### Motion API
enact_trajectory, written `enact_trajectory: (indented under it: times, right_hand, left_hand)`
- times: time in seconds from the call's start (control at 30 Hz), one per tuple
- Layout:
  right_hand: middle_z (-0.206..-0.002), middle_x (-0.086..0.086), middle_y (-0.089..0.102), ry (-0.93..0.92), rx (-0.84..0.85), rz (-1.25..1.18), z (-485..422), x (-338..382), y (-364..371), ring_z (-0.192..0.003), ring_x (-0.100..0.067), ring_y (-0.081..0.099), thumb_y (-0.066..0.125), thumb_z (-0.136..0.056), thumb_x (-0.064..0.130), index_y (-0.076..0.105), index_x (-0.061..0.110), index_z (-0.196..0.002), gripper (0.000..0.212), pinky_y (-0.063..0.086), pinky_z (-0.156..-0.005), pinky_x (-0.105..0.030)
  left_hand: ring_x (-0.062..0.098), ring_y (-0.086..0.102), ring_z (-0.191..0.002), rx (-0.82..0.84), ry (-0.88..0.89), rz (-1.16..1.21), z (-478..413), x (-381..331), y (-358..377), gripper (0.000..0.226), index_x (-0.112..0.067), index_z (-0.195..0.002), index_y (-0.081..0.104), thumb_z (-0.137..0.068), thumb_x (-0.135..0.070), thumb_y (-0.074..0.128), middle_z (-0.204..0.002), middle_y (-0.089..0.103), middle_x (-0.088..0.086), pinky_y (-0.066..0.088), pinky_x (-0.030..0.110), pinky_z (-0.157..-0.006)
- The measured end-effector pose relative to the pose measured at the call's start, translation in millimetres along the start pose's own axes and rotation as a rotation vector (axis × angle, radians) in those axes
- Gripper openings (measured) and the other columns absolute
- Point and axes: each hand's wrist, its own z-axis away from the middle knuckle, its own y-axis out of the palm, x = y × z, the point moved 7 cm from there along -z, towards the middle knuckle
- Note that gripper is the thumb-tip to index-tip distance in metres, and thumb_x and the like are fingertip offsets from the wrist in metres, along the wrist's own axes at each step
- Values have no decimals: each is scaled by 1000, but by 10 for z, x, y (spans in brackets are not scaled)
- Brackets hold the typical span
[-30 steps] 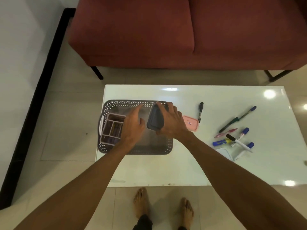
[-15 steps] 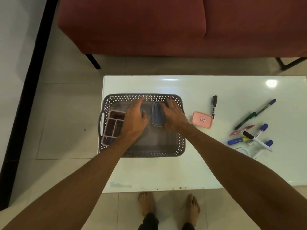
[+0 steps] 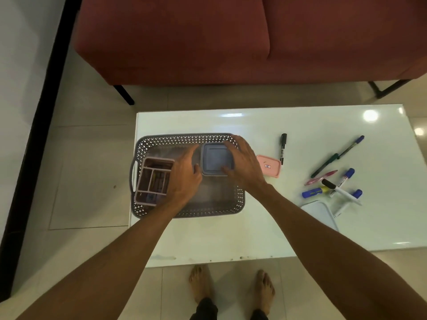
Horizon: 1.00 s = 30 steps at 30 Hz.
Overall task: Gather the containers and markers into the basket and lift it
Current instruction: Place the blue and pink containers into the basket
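Observation:
A grey perforated basket (image 3: pixel 184 137) stands on the left part of the white table (image 3: pixel 226 239). A pink divided organiser (image 3: pixel 153 179) sits at its left end. A grey-blue lidded container (image 3: pixel 216 160) lies flat in the basket's back right corner. My right hand (image 3: pixel 247 168) grips its right side, fingers on the back edge and thumb on the front. My left hand (image 3: pixel 184 179) is open inside the basket, its thumb touching the container's front left corner. A small pink container (image 3: pixel 269 166) and a black marker (image 3: pixel 283 148) lie just right of the basket.
Several markers and pens (image 3: pixel 332 181) lie scattered at the table's right, beside a white flat container (image 3: pixel 320 214) near the front. A red sofa (image 3: pixel 231 38) stands behind the table. My bare feet (image 3: pixel 231 287) are on the tiled floor at the table's front edge.
The grey-blue container went from tilted on edge above the basket to lying flat on its floor. Both hands lowered with it.

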Motion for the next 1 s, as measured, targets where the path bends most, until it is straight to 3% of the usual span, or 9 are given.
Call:
enact_trajectory:
  times: [0.13, 0.23, 0.4, 0.53, 0.7, 0.8, 0.87, 0.93, 1.0]
  right_hand:
    - [-147, -12, 46, 212, -222, -63, 383, -472, -353, -136, -31, 41, 63, -85, 11, 53, 11, -137, 54, 42, -109, -46]
    - [-142, -12, 48, 264, -147, 19, 579, -821, -330, -131, -33, 44, 67, -73, 6, 52, 11, -136, 65, 44, -104, -46]
    - [-137, -10, 48, 179, -18, 142, 649, -1077, -146, -125, -33, 45, 75, -61, 9, 46, 14, -139, 83, 45, -97, -45]
    - [-146, -11, 43, 151, 38, 197, 543, -1217, -34, -133, -35, 41, 74, -64, 9, 38, 13, -147, 90, 42, -98, -46]
    - [-130, -8, 52, 148, 71, 151, 475, -1252, -96, -113, -34, 48, 69, -73, 5, 42, 16, -145, 78, 52, -78, -44]
    - [-130, -9, 53, 151, 38, 114, 477, -1154, -300, -112, -33, 48, 68, -74, 7, 43, 15, -144, 75, 53, -77, -43]
    - [-134, -9, 52, 161, 4, 97, 467, -1011, -489, -117, -32, 48, 71, -76, 10, 42, 16, -145, 74, 53, -81, -44]
    - [-136, -8, 52, 150, -31, 77, 449, -791, -674, -120, -32, 47, 72, -77, 12, 42, 17, -146, 75, 53, -84, -45]
    - [-136, -8, 51, 111, -39, 52, 419, -521, -773, -121, -33, 47, 73, -77, 12, 42, 17, -146, 76, 52, -85, -44]
  left_hand:
    - [34, 68, -83, 29, -15, 36, 162, -76, 163, 58, -18, -148, 42, -93, -3, 56, -118, 67, 20, 58, 42, -73]
    - [16, 64, -69, 30, -29, 17, 227, -106, 319, 56, -18, -147, 43, -94, -4, 55, -126, 65, 12, 55, 28, -63]
    - [25, 54, -129, 63, -37, 47, 257, -123, 584, 56, -14, -146, 45, -93, 1, 54, -144, 54, 9, 49, 41, -104]
    - [23, 46, -135, 61, -15, 38, 229, -82, 714, 57, -17, -144, 45, -92, 1, 55, -143, 53, 7, 47, 45, -106]
    - [22, 50, -131, 44, -24, 37, 167, -110, 708, 55, -14, -144, 46, -91, 1, 55, -141, 54, 7, 49, 45, -103]
    - [9, 64, -91, 33, -64, 32, 166, -162, 557, 55, -13, -146, 45, -93, 1, 54, -131, 61, 6, 55, 20, -78]
    - [11, 63, -66, 15, -66, 35, 168, -200, 380, 57, -16, -147, 44, -93, 0, 54, -120, 68, 6, 52, 16, -61]
    - [25, 70, -83, -2, -64, 38, 174, -235, 167, 60, -20, -147, 42, -92, -3, 54, -123, 68, 8, 60, 32, -78]
    - [26, 65, -108, -24, -82, 63, 193, -259, -38, 59, -18, -147, 43, -92, -2, 54, -134, 62, 7, 53, 34, -96]
